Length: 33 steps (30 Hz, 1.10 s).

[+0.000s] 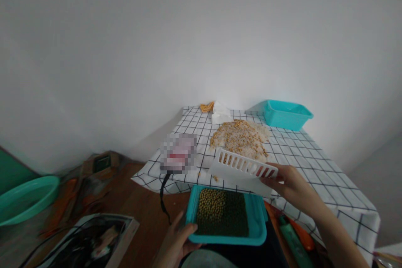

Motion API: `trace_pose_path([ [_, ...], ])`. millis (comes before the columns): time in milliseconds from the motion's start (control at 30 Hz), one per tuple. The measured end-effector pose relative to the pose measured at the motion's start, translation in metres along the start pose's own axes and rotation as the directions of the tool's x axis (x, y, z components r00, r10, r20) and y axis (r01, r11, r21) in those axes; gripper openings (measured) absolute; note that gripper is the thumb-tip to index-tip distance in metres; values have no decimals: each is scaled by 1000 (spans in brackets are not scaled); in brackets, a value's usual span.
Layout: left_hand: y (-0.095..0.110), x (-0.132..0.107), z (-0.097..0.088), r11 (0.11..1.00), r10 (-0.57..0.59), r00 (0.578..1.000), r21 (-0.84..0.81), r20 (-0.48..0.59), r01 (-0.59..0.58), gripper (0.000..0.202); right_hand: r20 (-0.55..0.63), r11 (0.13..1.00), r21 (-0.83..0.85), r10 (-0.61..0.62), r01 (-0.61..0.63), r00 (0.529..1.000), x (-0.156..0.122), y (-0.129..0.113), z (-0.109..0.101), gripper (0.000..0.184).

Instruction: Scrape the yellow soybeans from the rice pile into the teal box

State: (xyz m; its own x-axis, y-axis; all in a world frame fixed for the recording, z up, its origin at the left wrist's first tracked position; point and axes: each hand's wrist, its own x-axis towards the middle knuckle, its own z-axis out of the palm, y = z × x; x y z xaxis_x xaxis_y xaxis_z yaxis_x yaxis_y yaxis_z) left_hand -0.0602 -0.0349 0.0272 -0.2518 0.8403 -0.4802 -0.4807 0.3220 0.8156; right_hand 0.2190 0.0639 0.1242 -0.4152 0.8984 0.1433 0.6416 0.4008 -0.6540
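My left hand (177,236) grips the left end of a turquoise plastic tub (259,234), its thumb over the rim. Inside the tub, yellow beans (211,203) lie at the left and small dark green beans (234,217) fill the rest. My right hand (281,178) pinches the right end of a white slotted plastic panel (232,171), held tilted just beyond the tub at the cloth's near edge. Behind the panel, a pile of yellow beans mixed with pale grains (240,138) is spread on the checked cloth (314,163).
Another turquoise tub (287,115) stands at the back right of the cloth. White tissue (220,114) and an orange-yellow bundle (207,107) lie at the back. A blurred-out object (179,153) with a black strap is on the left. A box (125,230) and green basin (28,199) sit lower left.
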Motion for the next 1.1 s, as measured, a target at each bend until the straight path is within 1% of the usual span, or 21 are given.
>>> trace_pose_path([
  [100,0,-2,0,1000,3,1000,-20,28,-3,36,4,1000,6,-3,3,1000,0,-1,0,19],
  [167,0,-2,-1,999,2,999,-33,35,-1,37,12,1000,9,-8,7,1000,0,-3,1,19],
  [300,-4,4,-4,999,-35,999,0,10,35,51,-26,1000,2,-23,24,999,-1,-5,1,20],
  [367,-6,10,-5,999,-35,999,16,25,34,56,-44,1000,7,-27,27,999,-1,-5,0,21],
  [433,-7,15,-6,999,-42,999,29,27,41,60,-32,1000,17,-26,26,999,-3,-5,-1,22],
  [533,-9,21,-5,998,-59,998,20,37,59,64,21,999,32,-15,14,1000,-7,-4,-4,23],
  [633,-12,24,-4,998,-60,998,34,-11,60,67,63,999,53,4,-8,998,-14,-2,-8,26],
  [700,-14,25,-2,997,-45,998,54,-50,48,64,81,999,46,18,-22,997,-18,1,-11,27],
  [733,-15,25,-1,998,-31,998,57,-53,34,61,85,999,37,24,-27,996,-20,3,-12,27],
  [800,-14,24,1,998,-18,999,57,-51,21,57,79,999,20,30,-32,996,-22,7,-13,25],
  [900,-11,21,3,997,-26,996,65,-83,31,64,47,999,22,41,-42,998,-22,10,-15,24],
  [967,-9,20,5,997,-32,995,70,-99,39,67,33,998,42,52,-53,998,-22,10,-16,23],
  [1100,-11,21,4,997,-28,994,65,-102,35,62,30,996,75,50,-52,998,-20,4,-14,21],
])
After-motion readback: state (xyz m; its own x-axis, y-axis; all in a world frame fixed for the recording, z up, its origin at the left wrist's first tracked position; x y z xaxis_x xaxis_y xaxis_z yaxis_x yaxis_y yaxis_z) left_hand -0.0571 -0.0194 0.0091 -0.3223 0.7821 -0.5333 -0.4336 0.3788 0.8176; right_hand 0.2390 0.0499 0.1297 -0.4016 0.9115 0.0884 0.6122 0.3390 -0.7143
